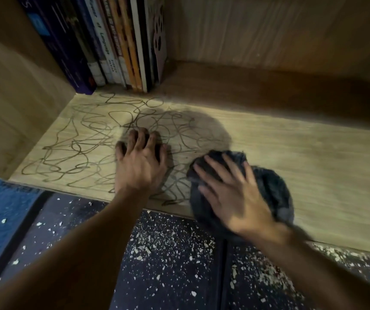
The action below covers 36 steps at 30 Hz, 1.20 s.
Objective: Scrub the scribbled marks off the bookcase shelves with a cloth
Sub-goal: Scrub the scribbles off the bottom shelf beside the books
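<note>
Head view: hands at scribbled bookcase shelf

Nearest, the right hand [231, 193] presses a dark cloth [271, 189] flat, fingers straight, at the shelf [291, 153] front edge. The left hand [141, 162] rests spread on scribbled marks [78, 139]. Behind, books [112, 41] stand upright against a bookend [159, 39].

Lighting: dim, warm; brightest band across the near shelf [291, 153], far recess in deep shadow. Rounded shadow falls on the shelf beyond the left hand [140, 163]. Motion blur: right hand [231, 195] and cloth [273, 189] smeared. Wide-angle bowing at edges; books [103, 45] lean, soft. No glare. Speckled floor [168, 265] dark.
</note>
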Available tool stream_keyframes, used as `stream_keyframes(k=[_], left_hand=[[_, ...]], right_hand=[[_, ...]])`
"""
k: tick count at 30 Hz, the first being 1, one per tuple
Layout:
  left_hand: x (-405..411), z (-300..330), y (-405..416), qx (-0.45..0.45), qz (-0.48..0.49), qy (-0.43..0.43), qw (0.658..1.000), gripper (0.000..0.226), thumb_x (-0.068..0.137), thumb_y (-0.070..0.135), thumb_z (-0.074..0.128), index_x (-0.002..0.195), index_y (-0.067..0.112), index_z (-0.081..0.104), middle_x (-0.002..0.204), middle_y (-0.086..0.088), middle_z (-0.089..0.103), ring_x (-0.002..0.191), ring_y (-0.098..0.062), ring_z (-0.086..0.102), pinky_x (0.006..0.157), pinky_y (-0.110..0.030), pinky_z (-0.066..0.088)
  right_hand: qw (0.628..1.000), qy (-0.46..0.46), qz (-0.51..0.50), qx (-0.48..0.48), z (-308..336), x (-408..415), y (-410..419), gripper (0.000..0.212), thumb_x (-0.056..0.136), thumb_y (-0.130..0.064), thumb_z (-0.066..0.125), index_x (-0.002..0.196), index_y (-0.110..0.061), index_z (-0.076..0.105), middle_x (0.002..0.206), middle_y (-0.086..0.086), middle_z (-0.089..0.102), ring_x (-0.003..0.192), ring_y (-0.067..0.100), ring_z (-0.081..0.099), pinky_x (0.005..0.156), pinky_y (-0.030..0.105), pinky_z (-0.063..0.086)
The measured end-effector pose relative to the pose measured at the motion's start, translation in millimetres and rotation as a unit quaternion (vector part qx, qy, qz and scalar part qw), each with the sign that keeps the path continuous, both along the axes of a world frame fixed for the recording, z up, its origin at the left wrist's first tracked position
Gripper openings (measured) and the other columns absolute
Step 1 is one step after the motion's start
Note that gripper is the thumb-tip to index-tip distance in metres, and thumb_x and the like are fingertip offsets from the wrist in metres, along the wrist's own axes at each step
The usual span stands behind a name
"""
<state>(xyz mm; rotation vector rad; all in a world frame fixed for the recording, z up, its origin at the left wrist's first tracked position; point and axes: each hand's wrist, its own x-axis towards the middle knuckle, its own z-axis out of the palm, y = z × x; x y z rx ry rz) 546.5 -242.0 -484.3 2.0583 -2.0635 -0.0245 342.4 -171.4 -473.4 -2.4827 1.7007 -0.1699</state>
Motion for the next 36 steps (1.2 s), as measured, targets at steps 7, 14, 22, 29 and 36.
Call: stream_keyframes(k=[7, 14, 22, 29, 36], left_hand=[[-0.4, 2.4, 1.6, 0.015, -0.008, 0.001, 1.000, 0.058, 0.097, 0.054, 0.016, 0.143, 0.025, 0.034, 0.155, -0.003, 0.027, 0.146, -0.023, 0.016, 0.115, -0.055, 0.015], [-1.5, 6.4, 3.4, 0.018, -0.013, 0.004, 1.000, 0.054, 0.098, 0.046, 0.016, 0.143, 0.022, 0.034, 0.155, -0.005, 0.028, 0.145, -0.023, 0.016, 0.115, -0.056, 0.014], [-0.7, 5.8, 2.6, 0.029, -0.012, 0.001, 1.000, 0.060, 0.096, 0.051, 0.010, 0.147, 0.024, 0.029, 0.157, -0.004, 0.023, 0.147, -0.023, 0.013, 0.116, -0.055, 0.014], [-4.0, 6.8, 3.1, 0.037, -0.001, 0.006, 0.999, 0.068, 0.092, 0.055, 0.001, 0.149, 0.026, 0.022, 0.159, -0.002, 0.017, 0.148, -0.020, 0.007, 0.118, -0.052, 0.011], [-0.4, 6.4, 3.2, 0.028, -0.007, 0.011, 1.000, 0.070, 0.091, 0.056, -0.001, 0.147, 0.025, 0.027, 0.159, -0.001, 0.020, 0.148, -0.019, 0.008, 0.117, -0.053, 0.011]], right_hand=[[0.988, 0.009, -0.154, -0.002, -3.2, -14.3, -43.9, 0.052, 0.099, -0.049, 0.014, 0.149, -0.037, 0.022, 0.159, -0.004, 0.017, 0.146, 0.032, 0.008, 0.114, 0.062, 0.006], [0.979, -0.001, -0.191, 0.069, 10.9, -37.8, -101.3, 0.050, 0.101, -0.049, 0.020, 0.150, -0.039, 0.017, 0.160, -0.010, 0.010, 0.148, 0.023, 0.001, 0.115, 0.058, 0.001], [0.998, -0.045, -0.035, 0.002, 1.9, -13.6, -36.0, 0.048, 0.100, -0.048, 0.020, 0.144, -0.037, 0.037, 0.152, -0.012, 0.033, 0.145, 0.019, 0.020, 0.117, 0.049, 0.009], [0.995, -0.091, -0.029, -0.041, 5.7, 24.5, -13.5, 0.044, 0.097, -0.039, 0.034, 0.134, -0.026, 0.055, 0.140, -0.005, 0.051, 0.132, 0.019, 0.042, 0.115, 0.042, 0.018], [0.990, 0.000, -0.140, 0.022, 10.4, -6.6, -108.6, 0.053, 0.101, -0.049, 0.016, 0.150, -0.033, 0.022, 0.159, -0.010, 0.017, 0.147, 0.014, 0.007, 0.118, 0.045, 0.003]])
